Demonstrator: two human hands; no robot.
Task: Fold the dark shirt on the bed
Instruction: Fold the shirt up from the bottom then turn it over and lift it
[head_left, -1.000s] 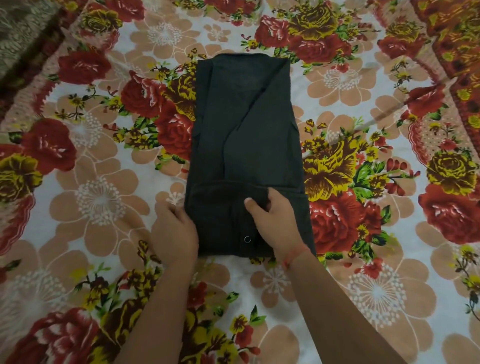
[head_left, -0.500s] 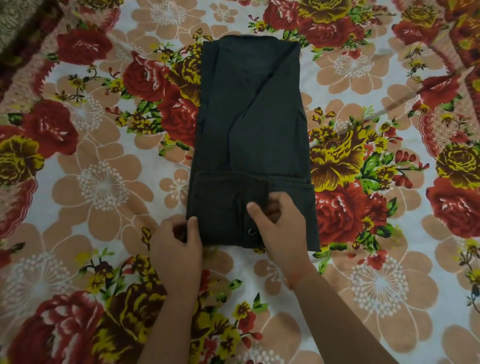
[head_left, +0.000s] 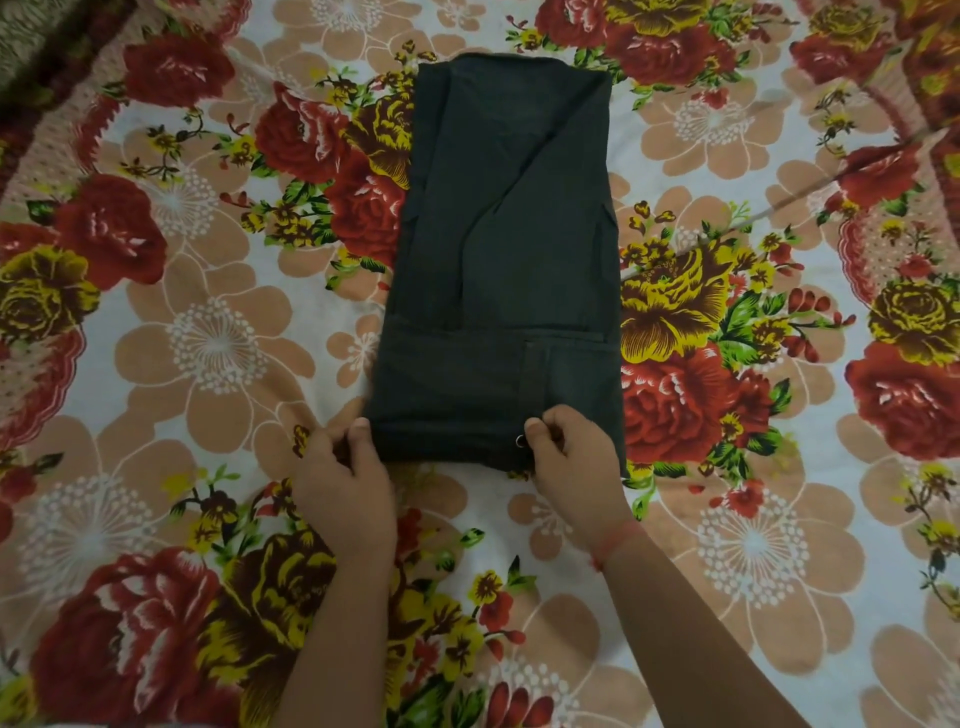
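Within the last second both hands had slid back from the top of the turned-up hem panel to the shirt's near edge. The left hand (head_left: 345, 480) pinched the near left corner of the dark shirt (head_left: 506, 249), thumb on top and fingers curled under; the right hand (head_left: 574, 457) was closed on the near edge just beside a small metal snap (head_left: 520, 441). The shirt lay as a narrow strip on the floral bedsheet (head_left: 208, 332), stretching away from the hands, its sides already tucked in. That regrip suggested the next lengthwise fold, carrying the near end up toward the far end.
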